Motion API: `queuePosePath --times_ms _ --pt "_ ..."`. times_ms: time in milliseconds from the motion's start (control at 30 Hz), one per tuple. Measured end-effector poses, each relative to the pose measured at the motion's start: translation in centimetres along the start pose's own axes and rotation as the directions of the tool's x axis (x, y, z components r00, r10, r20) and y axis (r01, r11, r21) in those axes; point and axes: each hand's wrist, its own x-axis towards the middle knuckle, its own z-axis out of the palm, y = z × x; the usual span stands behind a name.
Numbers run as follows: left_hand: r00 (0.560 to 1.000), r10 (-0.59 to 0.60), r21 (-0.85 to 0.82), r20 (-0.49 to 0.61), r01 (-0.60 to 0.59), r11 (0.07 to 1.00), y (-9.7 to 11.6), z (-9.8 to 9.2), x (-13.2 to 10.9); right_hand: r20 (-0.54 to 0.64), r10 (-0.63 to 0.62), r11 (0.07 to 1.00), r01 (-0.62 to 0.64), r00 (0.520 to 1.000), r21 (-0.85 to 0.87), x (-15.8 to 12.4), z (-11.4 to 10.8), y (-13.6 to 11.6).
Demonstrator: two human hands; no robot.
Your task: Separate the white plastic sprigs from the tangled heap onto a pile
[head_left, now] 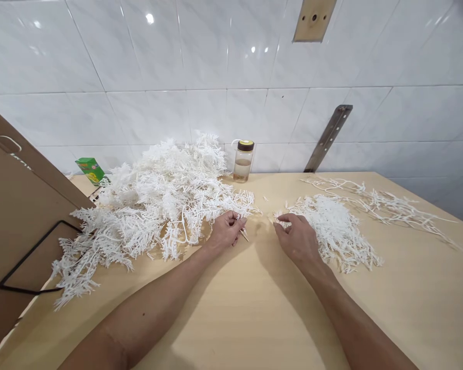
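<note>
Wooden table [254, 318]: both hands pinch white sprigs between big pile [158, 205] and bottle [243, 161].

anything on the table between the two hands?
Head view: bare tabletop between left hand and right hand, apart from a few stray white bits.

A pale wooden surface [235, 313] set against a tiled wall carries a large heap of white branched plastic pieces [158, 200] at left and a smaller pile of detached white sprigs [335, 231] at right. Bare white stems [386, 205] lie far right; a clear jar with a dark lid [243, 161] and a green carton [91, 170] stand near the wall, and a brown cardboard box [15, 216] leans at the left edge.
</note>
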Motion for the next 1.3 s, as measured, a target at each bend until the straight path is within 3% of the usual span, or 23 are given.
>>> queuePosePath --times_ms 67,200,367,567,833,967,1133,1300 --pt "1.000 0.005 0.023 -0.021 -0.004 1.000 0.1 0.1 -0.1 0.011 -0.054 0.998 0.053 0.999 0.038 -0.5 0.3 -0.7" --pt "0.997 0.031 0.093 -0.075 -0.024 0.995 0.1 0.4 -0.2 0.252 -0.122 0.974 0.067 0.960 0.215 -2.3 2.1 -3.2" --pt "0.996 0.036 0.162 -0.087 -0.021 0.987 -0.2 0.6 -0.2 0.199 -0.219 0.958 0.172 0.955 0.228 -3.3 3.7 -3.8" --pt "0.993 0.087 0.213 -0.080 -0.068 0.975 0.0 0.6 -0.3 0.137 -0.289 0.946 0.261 0.948 0.191 -3.2 3.5 -3.3" --pt "0.975 0.176 0.332 -0.136 -0.123 0.935 -0.2 0.4 -0.1 0.229 -0.360 0.928 0.320 0.905 0.193 -3.6 3.9 -3.7" --pt "0.974 0.155 0.315 -0.165 -0.097 0.944 -0.4 0.2 0.2 0.285 -0.406 0.910 0.356 0.868 0.213 -4.1 3.9 -4.0" --pt "0.997 0.022 0.149 -0.067 -0.012 0.989 0.1 0.3 -0.2 0.271 -0.313 0.934 0.244 0.910 0.259 -3.2 2.8 -3.4" --pt "0.997 -0.014 0.110 -0.081 0.023 0.994 0.6 0.4 -0.4 0.199 -0.203 0.972 0.173 0.959 0.158 -1.4 1.3 -1.7"
